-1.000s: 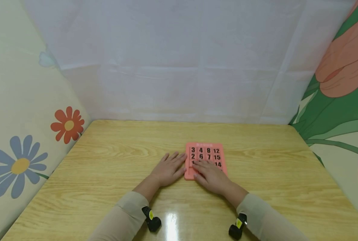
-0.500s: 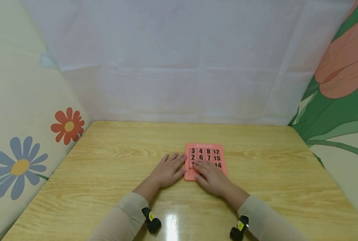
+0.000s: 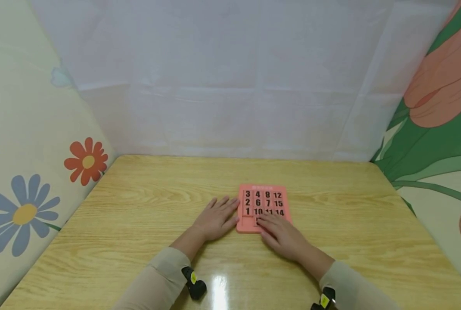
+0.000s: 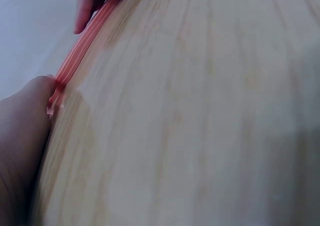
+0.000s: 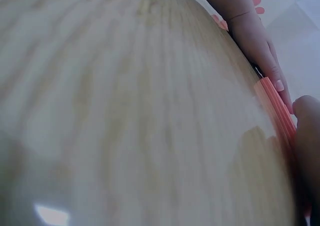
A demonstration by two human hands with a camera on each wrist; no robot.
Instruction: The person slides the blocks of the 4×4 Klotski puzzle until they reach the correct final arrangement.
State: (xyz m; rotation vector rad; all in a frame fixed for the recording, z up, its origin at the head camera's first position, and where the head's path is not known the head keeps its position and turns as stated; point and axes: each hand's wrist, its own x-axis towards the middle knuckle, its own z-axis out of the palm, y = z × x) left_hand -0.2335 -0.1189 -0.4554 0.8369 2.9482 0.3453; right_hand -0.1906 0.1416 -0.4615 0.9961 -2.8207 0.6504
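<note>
Left hand (image 3: 213,220): Flat on the worktop (image 3: 156,185), fingers straight and slightly spread, gripping nothing, tips and thumb against the board's edge. Should I let that brace slacken, a leftward push could skid everything.

Pink number board (image 3: 274,187): Lying flat between both hands, partly covered by the right one. With no fingers wrapped around it, I think it could swivel.

Vacant slot (image 3: 247,222): Bottom-left corner, directly below tile 1 (image 3: 247,211). If that tile sat a little low, it could jam anything sliding in.

Covered tile (image 3: 256,221): Just right of the gap; fingers hide most of its number, so I could misread it.

Right hand (image 3: 284,237): Fingers extended, lightly bent, resting over the bottom row without grasping. I can't tell which ones press; stray contact might drag a neighbouring tile.
</note>
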